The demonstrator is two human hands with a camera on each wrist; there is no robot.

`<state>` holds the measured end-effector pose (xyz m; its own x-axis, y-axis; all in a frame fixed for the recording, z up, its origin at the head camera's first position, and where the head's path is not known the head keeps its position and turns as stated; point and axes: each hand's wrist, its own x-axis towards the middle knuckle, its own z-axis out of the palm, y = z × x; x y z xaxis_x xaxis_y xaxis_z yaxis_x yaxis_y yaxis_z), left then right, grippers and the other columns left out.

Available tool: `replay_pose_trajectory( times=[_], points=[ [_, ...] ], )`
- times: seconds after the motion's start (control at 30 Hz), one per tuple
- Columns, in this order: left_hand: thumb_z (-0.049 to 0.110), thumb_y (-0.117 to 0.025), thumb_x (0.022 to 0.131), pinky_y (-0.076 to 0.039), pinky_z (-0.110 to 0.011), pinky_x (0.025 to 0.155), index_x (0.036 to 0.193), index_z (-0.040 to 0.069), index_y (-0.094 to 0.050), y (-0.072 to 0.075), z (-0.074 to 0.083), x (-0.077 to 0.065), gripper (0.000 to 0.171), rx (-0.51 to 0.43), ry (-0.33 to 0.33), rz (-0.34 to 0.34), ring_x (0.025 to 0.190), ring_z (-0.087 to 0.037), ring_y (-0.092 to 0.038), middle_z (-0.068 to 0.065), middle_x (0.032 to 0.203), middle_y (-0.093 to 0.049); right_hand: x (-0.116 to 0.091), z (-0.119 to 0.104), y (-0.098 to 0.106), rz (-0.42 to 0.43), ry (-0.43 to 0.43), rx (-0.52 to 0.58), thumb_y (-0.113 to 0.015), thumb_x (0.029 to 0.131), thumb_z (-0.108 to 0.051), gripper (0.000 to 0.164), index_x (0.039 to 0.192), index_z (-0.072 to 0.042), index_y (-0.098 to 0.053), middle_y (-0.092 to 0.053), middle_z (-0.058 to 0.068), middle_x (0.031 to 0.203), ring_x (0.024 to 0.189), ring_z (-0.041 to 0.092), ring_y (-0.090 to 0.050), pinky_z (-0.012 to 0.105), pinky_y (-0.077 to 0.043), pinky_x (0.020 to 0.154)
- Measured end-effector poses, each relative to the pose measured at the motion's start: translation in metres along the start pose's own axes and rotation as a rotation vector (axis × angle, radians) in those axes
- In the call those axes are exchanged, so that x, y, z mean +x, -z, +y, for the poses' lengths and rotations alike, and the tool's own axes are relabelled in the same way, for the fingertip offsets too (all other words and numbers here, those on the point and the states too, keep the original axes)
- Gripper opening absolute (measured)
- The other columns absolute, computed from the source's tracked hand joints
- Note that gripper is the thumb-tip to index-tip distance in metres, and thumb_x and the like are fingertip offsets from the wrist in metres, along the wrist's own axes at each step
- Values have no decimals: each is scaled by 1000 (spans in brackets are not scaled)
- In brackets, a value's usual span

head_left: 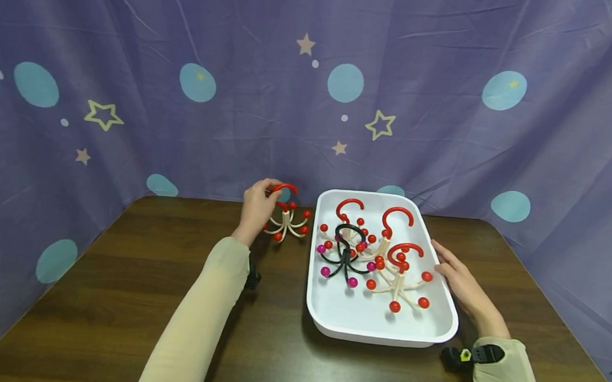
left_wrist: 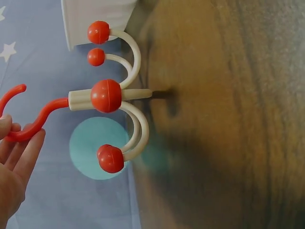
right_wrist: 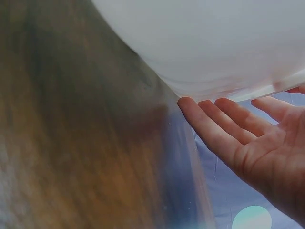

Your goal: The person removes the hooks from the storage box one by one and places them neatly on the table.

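Observation:
My left hand (head_left: 256, 209) grips the red hook of a multi-arm hanger (head_left: 285, 217) left of the white tray. The hanger's curved cream arms end in red balls. In the left wrist view, its cream stem (left_wrist: 81, 99) points down at the table, its tip close to the surface; whether it touches, I cannot tell. Against the tray's right outer side rests my right hand (head_left: 463, 286), its fingers (right_wrist: 224, 129) fairly straight in the right wrist view. Inside the tray (head_left: 377, 330) lie three cream hangers with red hooks and a black hanger (head_left: 346, 260) with pink balls.
A brown wooden table (head_left: 128, 274) bears the tray. Behind it hangs a purple curtain (head_left: 269, 98) printed with stars and blue spots, close to the table's far edge. The hangers in the tray overlap, and their hooks rise above its rim.

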<state>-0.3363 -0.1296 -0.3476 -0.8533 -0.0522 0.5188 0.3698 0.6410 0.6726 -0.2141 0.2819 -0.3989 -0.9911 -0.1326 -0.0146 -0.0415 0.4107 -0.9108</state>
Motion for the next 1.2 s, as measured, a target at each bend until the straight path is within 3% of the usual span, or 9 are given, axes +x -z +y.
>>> replay_pose_trajectory(
  times=[0.37,0.53,0.77,0.97,1.2],
  points=[
    [15,-66,84,-49,-35,73,100,11,-66,-3,-1,-2,17,5,21,-30,87,-22,-61,-8,95,-65,0,-1,0,-2,2,4,-31,94,-9,57,146,-6,-11,-19,30,144,124,45,-34,43,-43,92],
    [16,-67,83,-49,-35,76,105,10,-66,1,3,-2,23,19,-9,-69,88,-22,-61,-8,99,-65,-1,-1,0,-5,9,12,-32,93,-8,57,146,-6,-11,-18,29,145,124,45,-34,37,-46,89],
    [15,-67,83,-44,-36,87,109,9,-65,8,22,-2,26,23,-95,-77,100,-23,-57,-8,104,-62,-1,-1,0,-1,8,1,-31,93,-8,57,146,-6,-11,-18,30,145,124,46,-34,48,-43,91],
    [15,-67,82,-43,-37,87,106,10,-67,9,41,-10,25,4,-134,-63,101,-23,-57,-7,104,-63,-1,0,0,-3,10,4,-31,94,-9,56,146,-6,-11,-19,30,144,123,46,-35,45,-44,91],
    [17,-66,84,-47,-37,80,105,10,-67,3,54,-27,23,-53,-182,-137,96,-21,-57,-6,103,-63,-2,-1,1,-5,3,1,-31,94,-10,56,147,-7,-10,-19,30,144,123,45,-35,48,-43,91]
  ],
)
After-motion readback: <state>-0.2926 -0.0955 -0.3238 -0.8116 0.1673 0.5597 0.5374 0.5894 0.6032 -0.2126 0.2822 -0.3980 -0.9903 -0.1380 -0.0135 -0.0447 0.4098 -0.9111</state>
